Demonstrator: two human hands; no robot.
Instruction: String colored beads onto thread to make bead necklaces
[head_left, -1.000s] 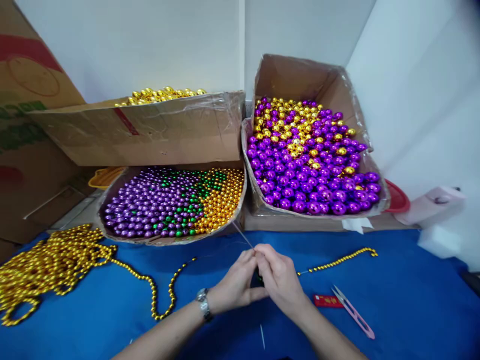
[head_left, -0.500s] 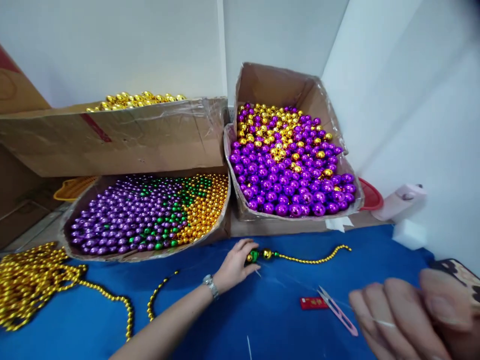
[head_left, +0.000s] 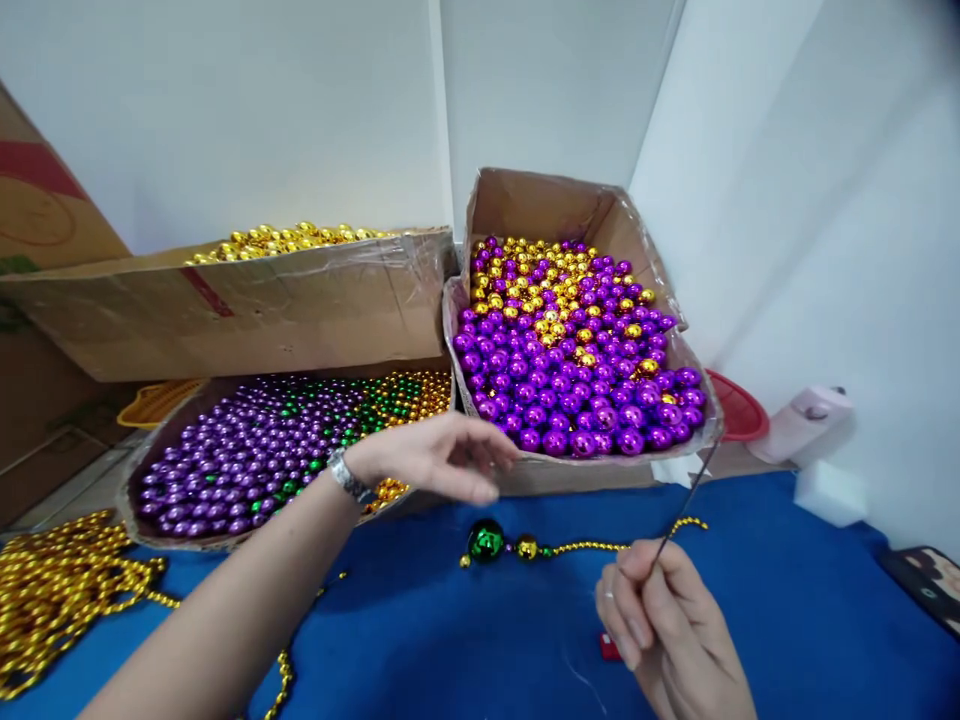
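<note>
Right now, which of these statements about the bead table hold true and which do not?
1. The right hand pinches a thin needle. True.
2. The left hand grips the green bead. False: it hovers open above the cloth, and the bead lies on the blue cloth.
3. The right-hand box holds mostly purple beads. True.
4. The strand beside the green bead is purple. False: it is gold.
</note>
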